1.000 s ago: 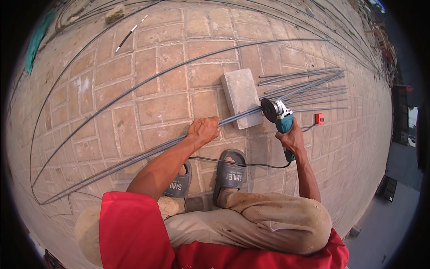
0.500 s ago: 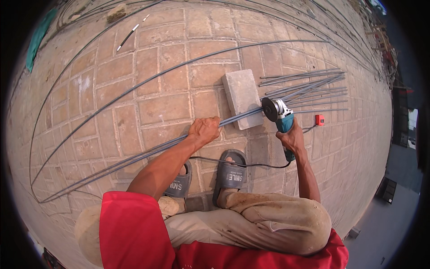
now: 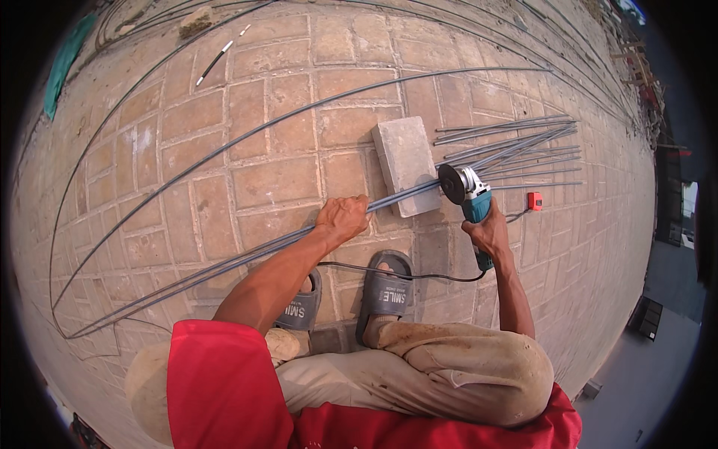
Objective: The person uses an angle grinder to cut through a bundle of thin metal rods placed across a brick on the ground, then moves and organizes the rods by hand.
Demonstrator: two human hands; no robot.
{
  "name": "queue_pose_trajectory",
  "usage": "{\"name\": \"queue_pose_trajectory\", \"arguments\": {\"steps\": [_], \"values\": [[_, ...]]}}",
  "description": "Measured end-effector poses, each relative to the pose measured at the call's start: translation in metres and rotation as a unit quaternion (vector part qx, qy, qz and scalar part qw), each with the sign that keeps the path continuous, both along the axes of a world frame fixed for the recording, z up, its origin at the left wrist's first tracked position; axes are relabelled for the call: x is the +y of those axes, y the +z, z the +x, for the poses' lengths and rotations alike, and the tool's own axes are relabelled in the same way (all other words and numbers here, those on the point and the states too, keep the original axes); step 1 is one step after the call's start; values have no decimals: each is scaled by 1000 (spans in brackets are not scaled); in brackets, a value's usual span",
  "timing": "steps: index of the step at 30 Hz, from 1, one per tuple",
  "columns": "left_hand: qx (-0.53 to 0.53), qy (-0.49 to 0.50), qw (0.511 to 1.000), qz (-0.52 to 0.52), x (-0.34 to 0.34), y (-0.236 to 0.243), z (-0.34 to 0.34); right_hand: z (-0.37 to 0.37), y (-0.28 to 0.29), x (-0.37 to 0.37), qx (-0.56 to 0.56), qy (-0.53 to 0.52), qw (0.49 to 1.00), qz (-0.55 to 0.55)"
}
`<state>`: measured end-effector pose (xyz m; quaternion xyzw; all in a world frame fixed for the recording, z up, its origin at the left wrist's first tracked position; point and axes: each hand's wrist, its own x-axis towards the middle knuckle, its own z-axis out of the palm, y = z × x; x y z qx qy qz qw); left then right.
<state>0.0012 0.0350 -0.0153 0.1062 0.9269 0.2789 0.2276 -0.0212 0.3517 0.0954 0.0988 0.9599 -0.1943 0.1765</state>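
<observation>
My left hand (image 3: pixel 342 221) is closed round a bundle of long grey steel rods (image 3: pixel 258 247), just left of a pale concrete block (image 3: pixel 406 153). The rods lie across the block's near end and run back to the lower left. In my right hand (image 3: pixel 488 230) is a teal angle grinder (image 3: pixel 477 203), gripped by its body. Its dark cutting disc (image 3: pixel 450 183) stands at the rods just past the block's right side; whether it touches them or spins I cannot tell. Shorter cut rods (image 3: pixel 523 161) lie fanned out beyond the grinder.
A red tape measure (image 3: pixel 535 200) sits right of the grinder. The black power cord (image 3: pixel 389 274) crosses my sandal (image 3: pixel 385 292). One long curved rod (image 3: pixel 292 112) arcs over the brick paving, with a black-and-white marker (image 3: pixel 215 63) farther off. More rods (image 3: pixel 479 30) stretch along the far side.
</observation>
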Motion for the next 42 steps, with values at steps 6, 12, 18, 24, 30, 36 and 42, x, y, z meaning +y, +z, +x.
{"name": "queue_pose_trajectory", "arguments": {"steps": [6,12,18,24,30,36,42], "values": [[0,-1,1000,0,1,3,0,-1,-2,3,9,8,1000,0],[0,-5,1000,-5,0,-1,0,-2,-2,1,9,6,1000,-4],[14,2,1000,8,0,-3,1,-1,-9,4,11,5,1000,20],[-1,12,1000,6,-7,-6,7,16,4,18,-12,-150,960,-236],[-14,-11,1000,-15,-2,19,-4,47,6,46,-50,-313,830,-459],[-45,-26,998,-20,-2,26,-11,99,-23,50,-82,-422,676,-598],[-70,-30,997,-8,8,39,-13,134,-30,42,-43,-464,566,-680]]}}
